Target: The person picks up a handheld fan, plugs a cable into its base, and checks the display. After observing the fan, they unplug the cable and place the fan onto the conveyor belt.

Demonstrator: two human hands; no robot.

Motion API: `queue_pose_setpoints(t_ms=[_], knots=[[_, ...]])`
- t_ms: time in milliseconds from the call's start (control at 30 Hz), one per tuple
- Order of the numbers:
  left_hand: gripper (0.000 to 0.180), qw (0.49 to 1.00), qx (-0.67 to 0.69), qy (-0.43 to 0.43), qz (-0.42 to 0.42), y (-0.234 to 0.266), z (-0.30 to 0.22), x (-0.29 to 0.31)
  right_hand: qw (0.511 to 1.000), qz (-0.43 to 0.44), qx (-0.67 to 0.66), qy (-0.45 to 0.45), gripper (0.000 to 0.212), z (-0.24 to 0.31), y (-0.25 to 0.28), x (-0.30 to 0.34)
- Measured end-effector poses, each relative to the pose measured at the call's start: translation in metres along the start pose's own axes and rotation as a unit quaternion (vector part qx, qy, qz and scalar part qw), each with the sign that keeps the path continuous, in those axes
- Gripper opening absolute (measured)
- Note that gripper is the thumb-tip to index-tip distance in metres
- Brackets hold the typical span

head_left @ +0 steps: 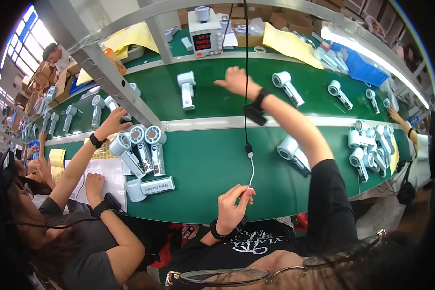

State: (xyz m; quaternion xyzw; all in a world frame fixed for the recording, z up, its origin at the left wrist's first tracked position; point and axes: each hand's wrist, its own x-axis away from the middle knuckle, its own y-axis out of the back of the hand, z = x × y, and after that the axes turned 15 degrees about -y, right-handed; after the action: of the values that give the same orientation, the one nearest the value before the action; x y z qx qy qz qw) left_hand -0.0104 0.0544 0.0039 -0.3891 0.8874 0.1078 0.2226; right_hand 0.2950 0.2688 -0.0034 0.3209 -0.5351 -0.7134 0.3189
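In front of my body my left hand [232, 208] pinches the lower end of a short white cable [253, 169]. Above it, the cable joins a black cord [247, 130] hanging from overhead. My right hand [239, 82] stretches out over the far green strip, thumb apart from the fingers and nothing in its grasp. To its left on that strip lies a pale blue handheld fan [186, 92]; another fan [287, 88] lies to its right. A further fan [295, 153] rests on the near bench, partly hidden by my right forearm.
A metal upright [113, 82] stands at left. A co-worker's hand [113, 124] is beside grouped fans [145, 150]; one fan [152, 187] lies sideways nearer. More fans [369, 147] pile at right. A power supply [205, 34] and blue bin [360, 63] stand behind.
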Motion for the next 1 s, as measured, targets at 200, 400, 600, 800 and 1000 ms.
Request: queue_pose_setpoints(t_ms=[200,400,600,800,1000], knots=[[0.013,0.999,-0.028,-0.001,-0.036,0.01,-0.004,0.003,0.99,0.01,-0.141,-0.023,0.087,0.102,-0.076,0.001],[0.015,0.997,-0.043,0.02,-0.058,0.02,-0.008,0.005,0.945,0.187,-0.26,-0.069,0.071,0.057,-0.031,0.0],[0.017,0.999,0.002,0.028,-0.046,0.01,-0.002,0.007,0.452,0.391,-0.797,-0.083,0.052,-0.039,0.05,0.098],[0.018,0.997,0.062,0.024,0.031,-0.02,-0.009,0.003,0.368,0.351,-0.858,-0.064,0.046,-0.071,0.117,0.248],[0.019,0.989,0.095,0.057,0.101,-0.049,-0.01,0.006,0.384,0.263,-0.874,-0.14,0.04,-0.078,0.09,0.315]])
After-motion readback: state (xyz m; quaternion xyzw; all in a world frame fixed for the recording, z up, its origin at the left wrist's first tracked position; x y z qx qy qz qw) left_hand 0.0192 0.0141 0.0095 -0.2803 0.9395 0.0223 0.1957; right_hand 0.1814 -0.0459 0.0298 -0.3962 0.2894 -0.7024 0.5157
